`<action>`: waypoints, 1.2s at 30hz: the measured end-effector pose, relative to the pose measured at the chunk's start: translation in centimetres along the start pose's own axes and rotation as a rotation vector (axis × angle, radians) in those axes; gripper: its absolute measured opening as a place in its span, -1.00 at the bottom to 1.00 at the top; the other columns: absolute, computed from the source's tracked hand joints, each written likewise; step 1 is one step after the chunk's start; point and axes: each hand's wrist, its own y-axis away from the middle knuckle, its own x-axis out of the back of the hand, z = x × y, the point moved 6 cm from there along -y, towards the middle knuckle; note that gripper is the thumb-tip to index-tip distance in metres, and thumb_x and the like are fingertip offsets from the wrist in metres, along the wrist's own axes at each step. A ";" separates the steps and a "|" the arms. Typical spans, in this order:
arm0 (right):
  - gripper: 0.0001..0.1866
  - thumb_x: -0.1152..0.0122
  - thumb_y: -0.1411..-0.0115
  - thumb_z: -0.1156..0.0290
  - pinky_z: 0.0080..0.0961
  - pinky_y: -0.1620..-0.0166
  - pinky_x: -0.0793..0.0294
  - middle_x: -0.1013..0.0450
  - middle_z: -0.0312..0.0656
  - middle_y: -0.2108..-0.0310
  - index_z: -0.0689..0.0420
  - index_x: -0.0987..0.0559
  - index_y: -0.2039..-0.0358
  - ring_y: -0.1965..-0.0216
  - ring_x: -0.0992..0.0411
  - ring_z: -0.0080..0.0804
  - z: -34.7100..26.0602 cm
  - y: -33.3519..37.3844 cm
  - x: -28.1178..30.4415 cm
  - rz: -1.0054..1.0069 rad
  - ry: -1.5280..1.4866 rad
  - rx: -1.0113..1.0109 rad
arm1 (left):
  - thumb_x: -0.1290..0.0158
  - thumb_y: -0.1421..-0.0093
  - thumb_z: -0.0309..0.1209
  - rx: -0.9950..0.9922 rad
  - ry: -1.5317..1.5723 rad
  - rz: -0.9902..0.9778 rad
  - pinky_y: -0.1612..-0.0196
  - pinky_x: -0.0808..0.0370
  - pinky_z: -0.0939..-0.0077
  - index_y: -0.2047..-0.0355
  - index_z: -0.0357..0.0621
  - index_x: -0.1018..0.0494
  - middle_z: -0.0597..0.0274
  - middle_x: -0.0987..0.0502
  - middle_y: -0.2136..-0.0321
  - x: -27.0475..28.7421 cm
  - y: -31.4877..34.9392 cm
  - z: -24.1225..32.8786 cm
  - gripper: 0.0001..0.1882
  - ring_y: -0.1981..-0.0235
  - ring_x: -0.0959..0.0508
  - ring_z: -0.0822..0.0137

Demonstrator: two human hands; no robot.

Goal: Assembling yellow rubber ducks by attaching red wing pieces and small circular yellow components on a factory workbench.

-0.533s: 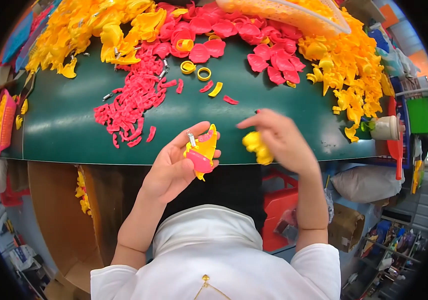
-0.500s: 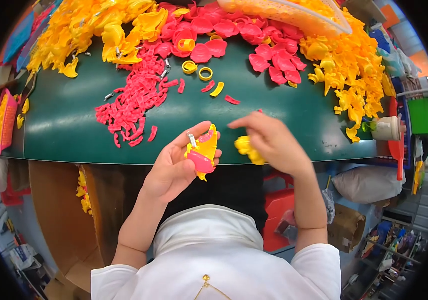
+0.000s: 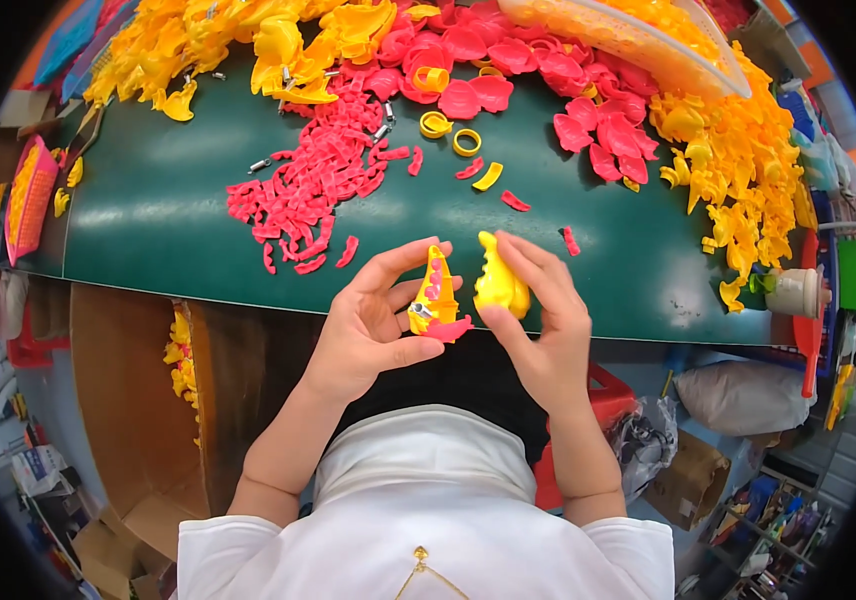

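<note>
Over the table's near edge, my left hand (image 3: 363,325) grips a hollow yellow plastic shell half (image 3: 445,277) by its sides, open face up. A pink strip with bumps lies along its inside, a pink curved piece (image 3: 448,329) sits across its lower end, and a small silvery metal part (image 3: 419,311) rests beside it. My right hand (image 3: 551,325) pinches a second yellow plastic shell half (image 3: 497,283) between thumb and fingers, its rounded outside partly showing and one edge wavy. The two halves are close together but apart.
On the green table (image 3: 168,220) lie a heap of small pink strips (image 3: 308,175), pink cupped pieces (image 3: 463,100), yellow rings (image 3: 467,143) and piles of yellow shells (image 3: 748,190). A basket (image 3: 638,35) stands at the back. A cardboard box (image 3: 128,400) is below left.
My right hand has moved left and lifted the yellow shell half up beside the other one. My left hand has tilted its shell half. The view has shifted, and a loose pink strip shows at right.
</note>
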 end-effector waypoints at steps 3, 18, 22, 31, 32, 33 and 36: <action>-0.47 -0.30 -0.07 0.50 -0.40 -0.17 -0.31 -0.34 0.04 -0.11 0.29 -0.45 -0.10 -0.15 -0.32 -0.23 -1.2 0.4 -0.6 -0.074 -0.201 0.012 | -0.29 0.10 -0.71 -0.028 -0.038 -0.027 -0.11 -0.47 0.34 -0.22 -0.29 -0.15 0.06 -0.23 -0.20 -0.2 0.1 0.0 -0.14 -0.16 -0.36 0.18; -0.46 -0.35 -0.05 0.46 -0.46 -0.11 -0.33 -0.29 -0.13 0.05 0.30 -0.48 -0.07 -0.02 -0.31 -0.36 -0.4 1.6 -1.7 -0.078 -0.306 -0.038 | -0.23 -0.04 -0.64 0.052 0.098 -0.082 -0.15 -0.43 0.36 -0.22 -0.32 -0.16 -0.05 -0.21 -0.24 -0.6 0.0 -0.7 -0.26 -0.19 -0.34 0.20; -0.49 -0.30 -0.10 0.48 -0.48 -0.19 -0.22 -0.30 -0.12 -0.02 0.29 -0.46 -0.09 -0.07 -0.30 -0.34 -0.3 0.8 -2.2 -0.132 -0.171 -0.062 | -0.24 -0.05 -0.60 -0.087 -0.111 0.069 -0.18 -0.41 0.33 -0.13 -0.29 -0.23 -0.06 -0.31 -0.15 -0.5 0.0 -0.1 -0.36 -0.14 -0.40 0.20; -0.68 -0.13 -0.18 0.67 -0.37 -0.12 -0.40 -0.33 0.11 -0.11 0.33 -0.51 0.03 -0.13 -0.35 -0.18 1.0 0.3 -2.2 -0.074 -0.403 0.005 | -0.30 0.01 -0.60 -0.202 -0.218 0.168 -0.10 -0.41 0.46 -0.06 -0.28 -0.31 0.04 -0.40 -0.04 0.3 -0.7 0.2 -0.39 -0.02 -0.45 0.32; -0.69 -0.12 -0.19 0.66 -0.38 -0.12 -0.41 -0.34 0.11 -0.11 0.33 -0.52 0.03 -0.14 -0.34 -0.18 1.4 0.2 -2.4 -0.099 -0.491 -0.014 | -0.29 0.00 -0.60 -0.103 -0.084 0.152 -0.10 -0.40 0.47 -0.03 -0.28 -0.35 0.07 -0.41 -0.02 0.6 -0.8 -0.3 -0.43 -0.01 -0.44 0.33; -0.71 -0.12 -0.20 0.65 -0.39 -0.12 -0.41 -0.34 0.11 -0.10 0.33 -0.52 0.04 -0.14 -0.34 -0.18 1.6 0.2 -2.5 -0.124 -0.578 -0.035 | -0.29 0.00 -0.60 -0.100 -0.083 0.153 -0.10 -0.40 0.47 -0.03 -0.28 -0.35 0.07 -0.41 -0.02 0.9 -0.9 -0.5 -0.43 -0.01 -0.44 0.33; -0.69 -0.14 -0.18 0.66 -0.38 -0.13 -0.41 -0.33 0.11 -0.11 0.35 -0.52 0.04 -0.15 -0.34 -0.17 0.9 0.2 -2.9 -0.018 -0.572 -0.043 | -0.25 -0.04 -0.60 -0.169 -0.196 0.116 -0.10 -0.39 0.47 0.03 -0.30 -0.40 0.09 -0.42 -0.01 1.2 -1.0 -0.8 -0.54 -0.01 -0.44 0.35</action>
